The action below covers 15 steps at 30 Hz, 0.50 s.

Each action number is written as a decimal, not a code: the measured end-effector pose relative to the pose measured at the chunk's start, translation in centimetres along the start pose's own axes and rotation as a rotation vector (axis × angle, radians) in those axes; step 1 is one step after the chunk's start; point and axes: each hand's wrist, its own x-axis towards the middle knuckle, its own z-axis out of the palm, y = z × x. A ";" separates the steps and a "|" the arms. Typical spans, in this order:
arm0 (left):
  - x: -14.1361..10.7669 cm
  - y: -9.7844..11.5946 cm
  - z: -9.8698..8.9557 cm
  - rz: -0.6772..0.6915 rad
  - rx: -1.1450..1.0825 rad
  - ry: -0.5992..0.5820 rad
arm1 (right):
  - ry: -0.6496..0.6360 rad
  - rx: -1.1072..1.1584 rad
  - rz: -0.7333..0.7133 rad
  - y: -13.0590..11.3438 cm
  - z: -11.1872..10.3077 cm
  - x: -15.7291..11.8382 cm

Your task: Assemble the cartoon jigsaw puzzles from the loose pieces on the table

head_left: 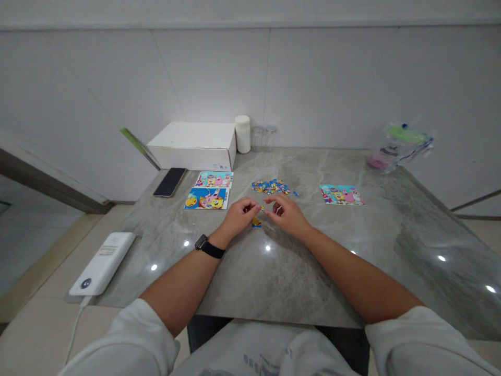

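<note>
2 hands point(243, 214), 1 pcs pile point(271, 187), 3 pic cards point(342, 194), 2 glasses point(270, 139), 1 box point(191, 143), 1 phone point(170, 182)

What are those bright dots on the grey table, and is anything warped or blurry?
Head view: likely lamp glare dots the glossy grey marbled tabletop; head view: white cloth sleeves look stretched near bottom corners; head view: small multicoloured puzzle pieces look too soft for fine detail.

The pile of puzzle pieces point(271, 186) lies on the table point(282, 284). Before it are the left hand point(239, 214), right hand point(288, 213) and a small puzzle section point(256, 222). To its left lie two picture cards point(206, 199), then a phone point(170, 182); far left and before it, a corded device point(102, 263). Behind it stand two glasses point(257, 139); behind-left, a canister point(242, 134) and box point(191, 141). Right lies a third card point(342, 195); farther right, behind, a plastic bag point(399, 149).
</note>
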 end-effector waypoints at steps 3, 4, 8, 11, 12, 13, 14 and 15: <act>0.0 0.1 -0.1 -0.002 0.037 -0.030 | -0.018 -0.076 -0.053 -0.1 0.0 -0.2; 0.0 0.1 -0.1 -0.007 0.042 -0.037 | -0.019 -0.100 -0.064 -0.2 0.0 -0.2; 0.0 0.0 -0.1 -0.021 0.040 -0.054 | -0.028 -0.173 -0.106 -0.2 0.1 -0.4; -0.1 0.3 0.0 -0.012 0.064 -0.079 | -0.058 -0.224 -0.119 -0.2 0.0 -0.3; -0.1 0.4 -0.1 0.000 0.077 -0.086 | -0.076 -0.244 -0.111 -0.2 -0.2 -0.2; -0.1 0.5 -0.1 0.018 0.089 -0.092 | -0.094 -0.263 -0.098 -0.2 -0.5 -0.1; -0.1 0.6 -0.1 0.042 0.100 -0.090 | -0.111 -0.280 -0.081 -0.2 -0.9 0.0; -0.1 0.6 -0.2 0.065 0.108 -0.082 | -0.126 -0.296 -0.064 -0.1 -1.4 0.2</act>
